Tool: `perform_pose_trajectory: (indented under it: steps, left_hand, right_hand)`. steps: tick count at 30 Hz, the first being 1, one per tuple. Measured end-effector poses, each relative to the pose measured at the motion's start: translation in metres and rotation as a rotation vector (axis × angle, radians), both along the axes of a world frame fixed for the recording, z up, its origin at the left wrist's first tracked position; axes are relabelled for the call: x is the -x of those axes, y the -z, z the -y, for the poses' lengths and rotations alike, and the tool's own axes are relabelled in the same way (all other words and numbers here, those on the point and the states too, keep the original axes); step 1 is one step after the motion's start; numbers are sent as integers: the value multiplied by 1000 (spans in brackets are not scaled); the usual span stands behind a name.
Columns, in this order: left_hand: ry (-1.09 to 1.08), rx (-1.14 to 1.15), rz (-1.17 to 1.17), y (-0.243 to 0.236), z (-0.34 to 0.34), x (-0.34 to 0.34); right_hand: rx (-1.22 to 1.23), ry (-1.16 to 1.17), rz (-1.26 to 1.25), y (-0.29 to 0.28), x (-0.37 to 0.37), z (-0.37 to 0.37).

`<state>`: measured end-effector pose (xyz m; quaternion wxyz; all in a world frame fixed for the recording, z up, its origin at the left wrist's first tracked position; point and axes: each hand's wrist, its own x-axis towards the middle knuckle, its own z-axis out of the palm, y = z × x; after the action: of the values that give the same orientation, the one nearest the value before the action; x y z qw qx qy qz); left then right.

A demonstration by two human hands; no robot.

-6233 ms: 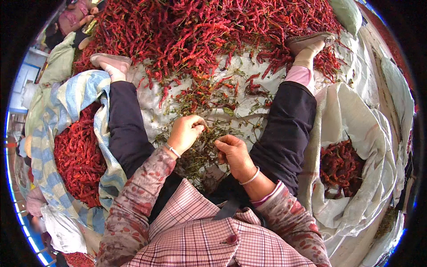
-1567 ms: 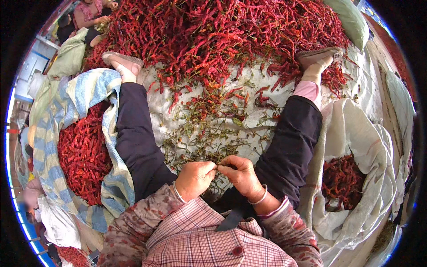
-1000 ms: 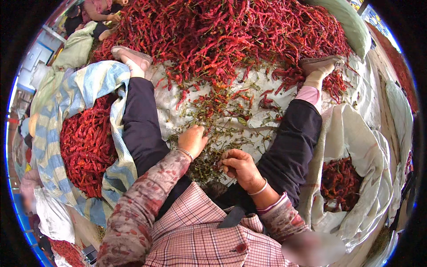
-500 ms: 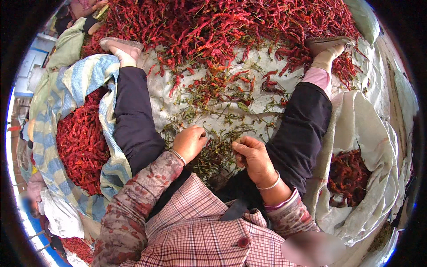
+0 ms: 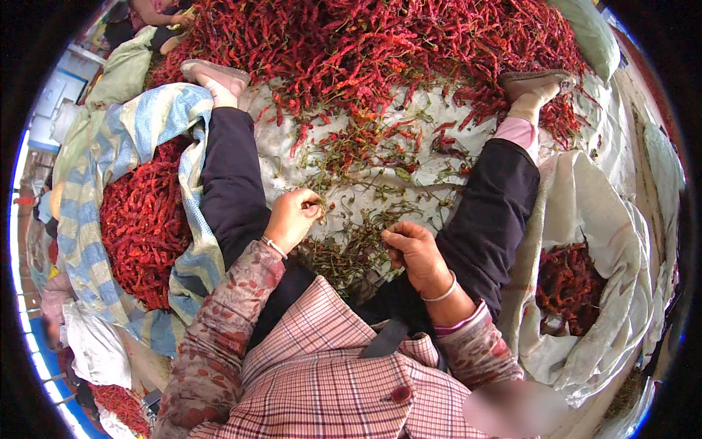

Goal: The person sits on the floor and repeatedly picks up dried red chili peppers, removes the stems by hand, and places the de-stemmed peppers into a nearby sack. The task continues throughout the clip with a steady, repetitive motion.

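My left hand is closed above the near left part of the white sheet, its fingers pinched together. Thin greenish-brown chili stems show at its fingertips. Across from it, my right hand is also closed, thumb against curled fingers; whatever it may hold is hidden. Between and below the hands lies a loose heap of dry chili stems. Scattered red chilies with stems lie farther out on the sheet.
A big pile of dried red chilies fills the far side, by my outstretched feet. At left stands a blue-and-white striped sack of red chilies; at right, a white sack with darker ones. Another person's arm shows far left.
My left hand has moved up and slightly left, away from the stem heap, and stems now show at its fingertips. The right hand has hardly moved.
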<state>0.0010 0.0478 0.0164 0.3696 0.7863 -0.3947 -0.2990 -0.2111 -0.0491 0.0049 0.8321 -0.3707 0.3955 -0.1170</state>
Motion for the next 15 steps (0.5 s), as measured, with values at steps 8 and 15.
perform_pose_trajectory:
  steps: [8, 15]
  left_hand:
    - [-43, 156, 187, -15, -18, 6]
    - [-195, 298, -254, -44, -22, 9]
  right_hand:
    - [2, 65, -17, -4, 0, 4]
    - [27, 27, 8, -5, 8, 0]
